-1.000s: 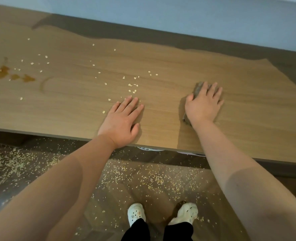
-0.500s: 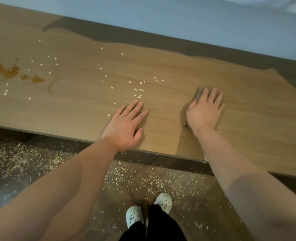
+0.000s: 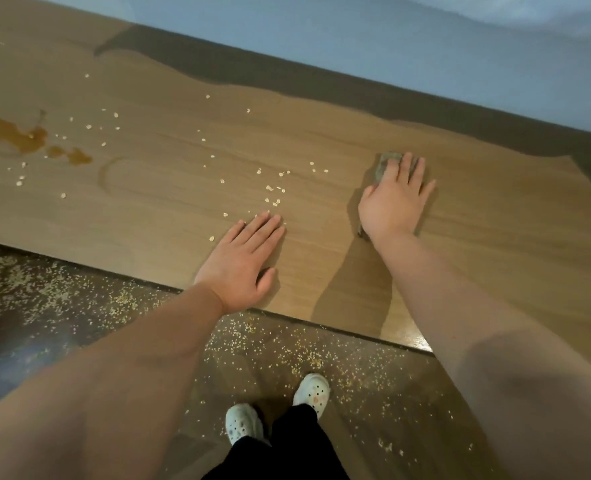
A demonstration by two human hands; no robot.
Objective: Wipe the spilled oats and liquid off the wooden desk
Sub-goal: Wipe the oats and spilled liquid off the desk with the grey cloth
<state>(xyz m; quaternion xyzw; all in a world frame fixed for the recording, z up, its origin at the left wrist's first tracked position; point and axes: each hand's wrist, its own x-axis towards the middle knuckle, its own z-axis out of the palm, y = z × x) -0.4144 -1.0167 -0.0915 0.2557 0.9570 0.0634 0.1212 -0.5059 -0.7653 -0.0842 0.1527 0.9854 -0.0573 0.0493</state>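
A wooden desk [image 3: 495, 237] runs across the view. My right hand [image 3: 393, 200] lies flat with straight fingers on a grey cloth [image 3: 384, 164], pressing it to the desk; most of the cloth is hidden under the palm. Flat on the bare wood near the front edge rests my left hand [image 3: 244, 261], fingers straight. Loose oats [image 3: 273, 192] lie scattered just beyond its fingertips and further left. A brown liquid puddle [image 3: 20, 138] sits at the far left, with a faint curved wet streak [image 3: 110, 174] beside it.
A pale blue wall [image 3: 356, 39] backs the desk. The dark floor [image 3: 79, 306] below the front edge is strewn with many oats. My feet in white clogs [image 3: 311, 389] stand close to the desk.
The view has shifted so the desk and spill sit further right and tilted. My feet stepped sideways. Both hands stay flat, the right one still on the cloth.
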